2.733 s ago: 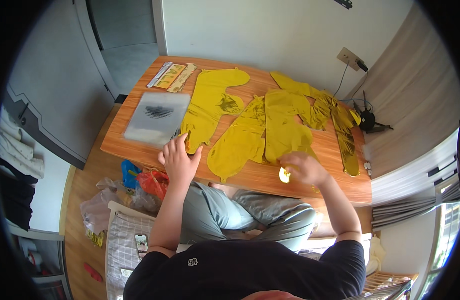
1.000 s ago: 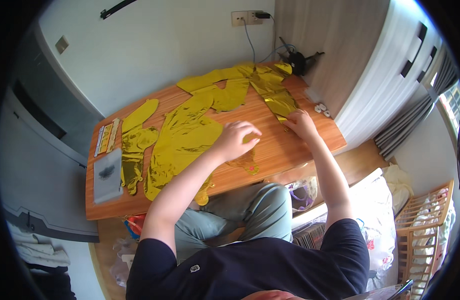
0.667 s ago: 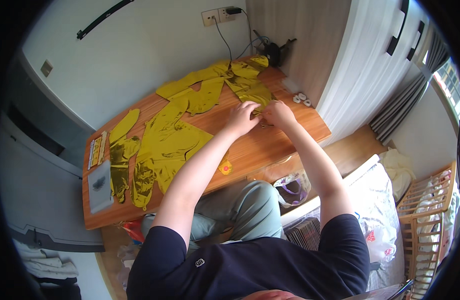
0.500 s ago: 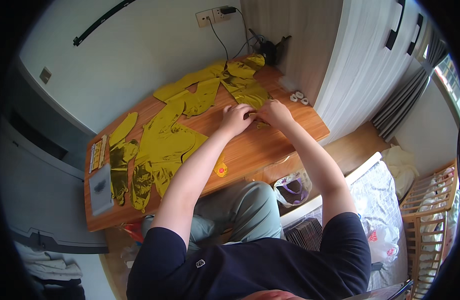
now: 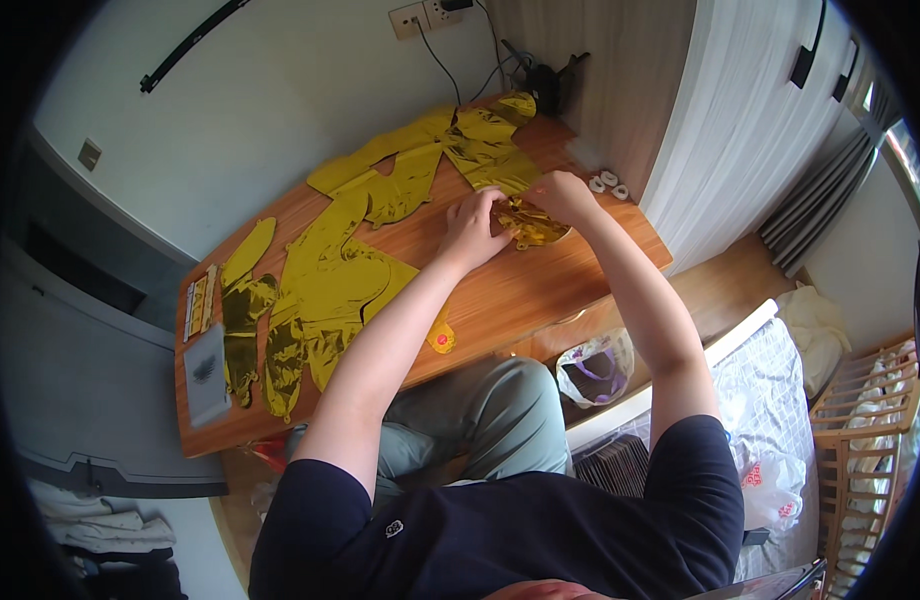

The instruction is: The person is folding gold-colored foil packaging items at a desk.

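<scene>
Several flat gold foil balloons (image 5: 325,265) lie spread over the wooden table (image 5: 485,315). At the right half of the table, a crinkled piece of gold foil balloon (image 5: 533,224) sits between my two hands. My left hand (image 5: 470,228) grips its left side, thumb at the lower edge and fingers at the upper one. My right hand (image 5: 565,198) is closed in a pinch at the foil's upper right; the fingertips are partly hidden. A gold piece with a round orange-red mark (image 5: 441,338) hangs near the table's front edge, beside my left forearm.
White rolls (image 5: 609,184) stand at the right end by the cabinet. A black router (image 5: 548,88) with cables is at the back corner. A clear plastic sleeve (image 5: 208,375) and a patterned strip (image 5: 197,303) lie at the left end. Below the front edge stands a bag (image 5: 594,372).
My hands have moved apart, the right one up and to the right. More of the crinkled gold foil now shows between them. The view has shifted slightly.
</scene>
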`<state>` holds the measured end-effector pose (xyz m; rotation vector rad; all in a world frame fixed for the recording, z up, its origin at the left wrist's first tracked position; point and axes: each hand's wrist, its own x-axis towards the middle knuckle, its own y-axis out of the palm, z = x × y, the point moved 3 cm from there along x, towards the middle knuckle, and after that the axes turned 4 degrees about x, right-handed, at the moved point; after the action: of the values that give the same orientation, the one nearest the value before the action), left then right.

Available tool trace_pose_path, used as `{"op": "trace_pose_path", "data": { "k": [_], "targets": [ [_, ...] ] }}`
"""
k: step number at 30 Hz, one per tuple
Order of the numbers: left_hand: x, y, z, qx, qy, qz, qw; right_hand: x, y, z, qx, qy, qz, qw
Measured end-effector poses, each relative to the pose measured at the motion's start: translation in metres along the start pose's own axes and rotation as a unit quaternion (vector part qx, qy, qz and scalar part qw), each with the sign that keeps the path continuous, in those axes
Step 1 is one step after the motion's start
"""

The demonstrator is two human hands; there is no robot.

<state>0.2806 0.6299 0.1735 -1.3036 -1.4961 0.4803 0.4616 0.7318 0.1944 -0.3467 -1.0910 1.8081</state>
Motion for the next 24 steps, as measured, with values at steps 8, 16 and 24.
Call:
{"op": "trace_pose_path", "data": {
  "k": [8, 16, 24],
  "targets": [
    [-0.002, -0.002, -0.003, 0.068, 0.040, -0.014, 0.997, 0.008, 0.002, -0.018, 0.146, 0.010, 0.029, 0.989],
    [-0.005, -0.005, -0.007, 0.096, 0.047, 0.031, 0.994, 0.014, -0.004, -0.017, 0.222, 0.072, 0.085, 0.969],
    [-0.002, 0.002, -0.007, 0.058, 0.055, 0.012, 0.997, 0.010, -0.008, -0.017, 0.305, 0.151, 0.070, 0.938]
  ]
}}
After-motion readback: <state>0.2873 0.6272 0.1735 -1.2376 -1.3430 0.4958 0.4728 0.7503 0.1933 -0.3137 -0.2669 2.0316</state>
